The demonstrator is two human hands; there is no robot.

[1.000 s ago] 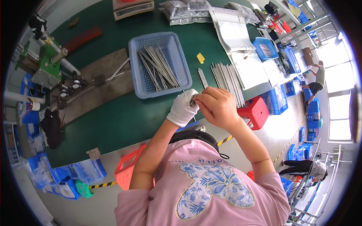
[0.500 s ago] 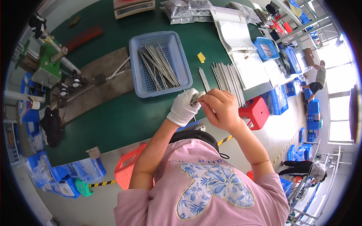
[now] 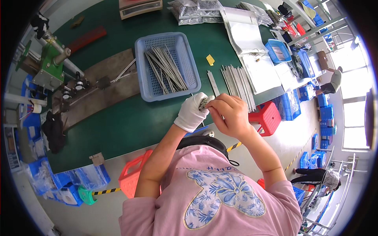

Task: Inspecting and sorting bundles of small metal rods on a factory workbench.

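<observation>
My left hand (image 3: 190, 115), in a white glove, is closed round a bundle of thin metal tubes (image 3: 203, 104), their hollow ends facing up toward me. Bare, my right hand (image 3: 231, 115) meets it at the bundle's end, thumb and forefinger pinched at a tube there; the fingers partly hide the pinch. Just beyond the hands, a row of metal tubes (image 3: 238, 83) lies side by side on the green table, with a smaller group of tubes (image 3: 213, 83) to its left. A blue plastic basket (image 3: 141, 65) holds a loose heap of similar tubes (image 3: 167, 72).
On the left, a green bench fixture (image 3: 51, 69) with dial gauges stands by a metal plate (image 3: 118, 88). An open binder (image 3: 246, 37), bagged parts (image 3: 195, 13) and a scale (image 3: 139, 8) lie at the back. Red stools (image 3: 267, 118) stand by the table edge. Two people are farther right.
My hands stay together at the bundle, with only a slight shift of the right fingers. The person by the window has moved a little.
</observation>
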